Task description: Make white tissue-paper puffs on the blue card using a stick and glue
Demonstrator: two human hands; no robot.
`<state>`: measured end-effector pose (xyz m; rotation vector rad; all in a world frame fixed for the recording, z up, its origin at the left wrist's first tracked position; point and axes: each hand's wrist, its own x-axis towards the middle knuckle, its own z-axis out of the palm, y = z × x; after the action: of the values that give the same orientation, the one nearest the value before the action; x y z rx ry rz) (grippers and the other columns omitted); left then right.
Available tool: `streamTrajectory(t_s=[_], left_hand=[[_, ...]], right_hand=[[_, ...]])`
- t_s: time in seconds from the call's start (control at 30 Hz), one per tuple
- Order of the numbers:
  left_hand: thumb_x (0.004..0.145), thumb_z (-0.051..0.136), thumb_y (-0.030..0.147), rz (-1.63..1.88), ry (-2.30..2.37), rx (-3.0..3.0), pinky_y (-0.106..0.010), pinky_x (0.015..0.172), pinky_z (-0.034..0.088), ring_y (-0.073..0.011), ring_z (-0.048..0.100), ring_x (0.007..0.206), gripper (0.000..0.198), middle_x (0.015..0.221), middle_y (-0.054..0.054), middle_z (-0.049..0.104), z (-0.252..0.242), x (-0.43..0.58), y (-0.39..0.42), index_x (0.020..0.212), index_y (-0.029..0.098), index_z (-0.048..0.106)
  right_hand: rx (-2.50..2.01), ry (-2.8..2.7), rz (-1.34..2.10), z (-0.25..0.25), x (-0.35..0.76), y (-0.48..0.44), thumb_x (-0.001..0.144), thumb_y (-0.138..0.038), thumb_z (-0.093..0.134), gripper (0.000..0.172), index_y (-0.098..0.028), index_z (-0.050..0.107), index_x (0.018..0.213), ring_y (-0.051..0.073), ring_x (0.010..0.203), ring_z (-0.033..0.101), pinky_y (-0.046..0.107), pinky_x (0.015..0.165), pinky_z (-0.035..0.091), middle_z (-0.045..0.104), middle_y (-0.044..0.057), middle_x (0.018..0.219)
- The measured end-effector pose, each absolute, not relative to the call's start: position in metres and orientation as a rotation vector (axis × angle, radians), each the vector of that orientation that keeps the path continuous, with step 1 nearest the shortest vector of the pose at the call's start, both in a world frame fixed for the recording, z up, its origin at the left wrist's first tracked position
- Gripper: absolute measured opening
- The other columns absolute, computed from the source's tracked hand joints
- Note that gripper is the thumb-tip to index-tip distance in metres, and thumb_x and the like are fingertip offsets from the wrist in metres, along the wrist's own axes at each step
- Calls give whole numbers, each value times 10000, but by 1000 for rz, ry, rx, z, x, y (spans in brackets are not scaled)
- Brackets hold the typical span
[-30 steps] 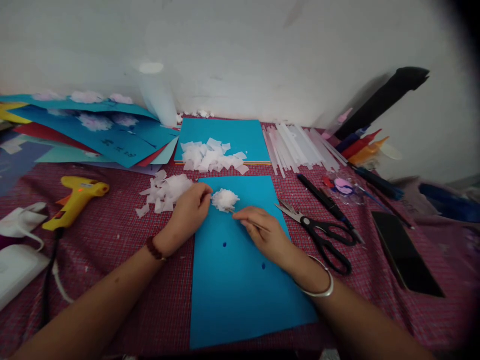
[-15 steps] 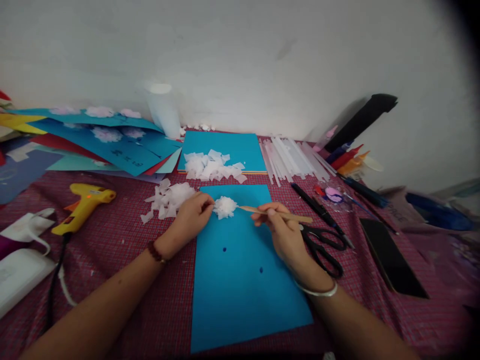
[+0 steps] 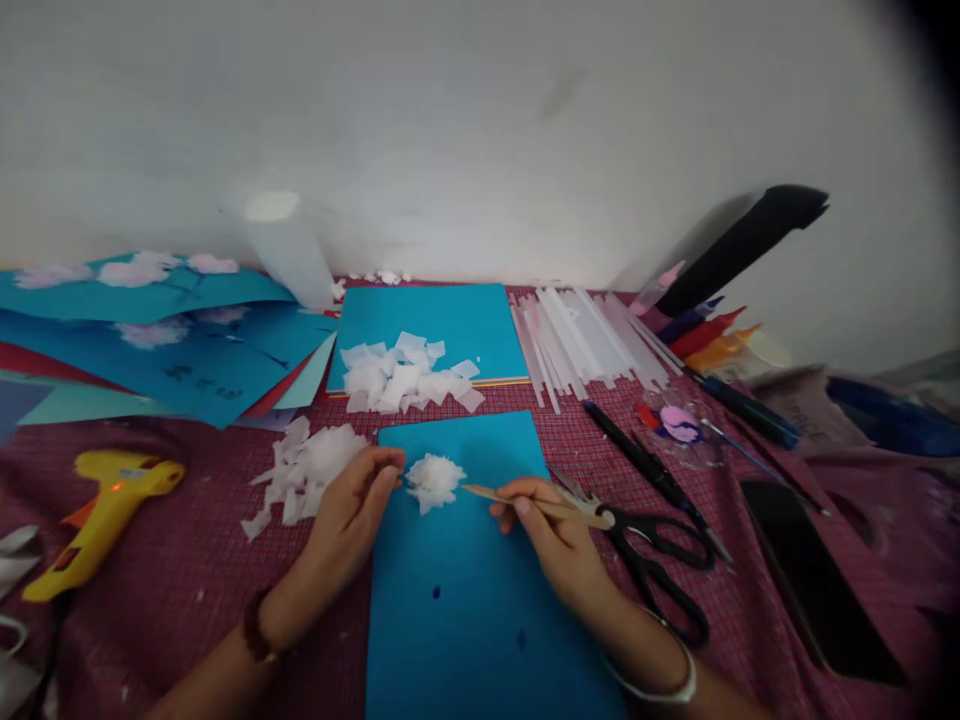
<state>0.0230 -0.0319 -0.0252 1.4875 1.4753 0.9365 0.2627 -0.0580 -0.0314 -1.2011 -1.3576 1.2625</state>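
A blue sheet of card [image 3: 465, 580] lies in front of me with two dark dots on it. Near its top sits a ruffled tuft of white tissue paper [image 3: 435, 482]. Just left of the tuft is my left hand [image 3: 352, 520], its thumb and fingers slightly apart with nothing visible between them. My right hand [image 3: 555, 535] grips a flat, pointed wooden stick [image 3: 559, 508]; the tip points at the tuft's right side, a small gap away. Loose white tissue squares [image 3: 315, 465] are heaped beyond my left hand. Black-handled scissors [image 3: 660, 555] lie beside my right hand.
A yellow glue gun [image 3: 112, 510] is at left, below finished blue cards [image 3: 187, 350]. More tissue squares [image 3: 401, 375] rest on a card stack [image 3: 435, 310] at the back. White sticks [image 3: 585, 335], a black pen [image 3: 630, 440] and a phone [image 3: 817, 580] are at right.
My left hand has loosened and drawn slightly away from the tuft. The stick's tip has backed off a little to the right. The whole view has shifted, with the table lower.
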Motion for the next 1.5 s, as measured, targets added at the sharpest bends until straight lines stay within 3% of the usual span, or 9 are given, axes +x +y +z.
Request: streamTrajectory(t_s=[0.27, 0.4, 0.5, 0.67, 0.93, 1.13, 1.27, 1.37, 1.5], left_hand=[[943, 415, 347, 828, 1540, 1487, -304, 815, 505, -184, 623, 946, 236, 1055, -44, 635, -22, 20, -30, 1099, 242, 558], [848, 564, 197, 842, 1424, 1844, -307, 813, 482, -183, 586, 925, 102, 971, -31, 587, -21, 22, -31, 944, 232, 559], [787, 555, 81, 742, 1232, 2084, -320, 853, 464, -191, 553, 982, 235, 1025, -45, 552, -18, 24, -34, 971, 226, 541], [719, 441, -21, 776, 1166, 2123, -352, 943, 427, -201, 511, 1099, 436, 1163, -61, 514, -18, 24, -36, 1069, 226, 527], [748, 449, 41, 945, 1461, 2085, -344, 821, 487, -197, 571, 906, 265, 939, -63, 584, -29, 26, -31, 937, 179, 572], [821, 556, 217, 462, 1384, 2370, -381, 976, 429, -239, 546, 1095, 289, 1183, -101, 602, 5, 11, -49, 1106, 205, 603], [817, 510, 276, 592, 1883, 2096, -298, 759, 483, -192, 607, 833, 164, 869, -50, 662, 22, -40, -36, 834, 190, 648], [816, 432, 278, 592, 2043, 1978, -262, 590, 448, -171, 580, 649, 242, 709, -33, 633, 25, -78, -9, 818, 153, 640], [749, 492, 277, 430, 1954, 1991, -232, 504, 360, -152, 521, 533, 278, 587, 9, 599, 22, -96, 23, 907, 162, 690]], right_hand=[[-1072, -1767, 1109, -26, 270, -61, 904, -107, 456, 396, -276, 535, 1253, 179, 989, 597, 317, 831, 485, 636, 54, 1099], [-1088, -1624, 1138, -26, 269, -62, 914, -123, 433, 245, -266, 605, 1014, 162, 839, 615, 302, 750, 486, 670, 11, 850], [-1155, -1646, 1166, -26, 267, -59, 923, -161, 435, 206, -238, 622, 882, 163, 778, 618, 307, 725, 477, 671, 11, 782], [-1226, -1692, 1136, -27, 261, -55, 928, -205, 445, 199, -212, 642, 904, 174, 813, 626, 312, 740, 476, 687, 35, 839], [-1168, -1518, 1200, -34, 259, -52, 925, -330, 462, 207, -200, 622, 935, 173, 746, 627, 303, 695, 500, 675, 40, 825], [-1206, -1481, 1208, -30, 261, -49, 884, -404, 484, 242, -210, 627, 878, 208, 723, 642, 334, 679, 522, 686, 47, 765], [-1183, -1418, 1244, -27, 263, -48, 862, -431, 500, 248, -216, 623, 846, 205, 694, 645, 330, 672, 539, 683, 38, 740], [-1178, -1422, 1242, -27, 263, -48, 857, -441, 504, 256, -218, 627, 838, 209, 697, 647, 327, 656, 542, 682, 40, 730], [-1152, -1443, 1234, -29, 263, -47, 872, -446, 492, 253, -233, 627, 849, 216, 678, 644, 345, 641, 545, 685, 44, 721]])
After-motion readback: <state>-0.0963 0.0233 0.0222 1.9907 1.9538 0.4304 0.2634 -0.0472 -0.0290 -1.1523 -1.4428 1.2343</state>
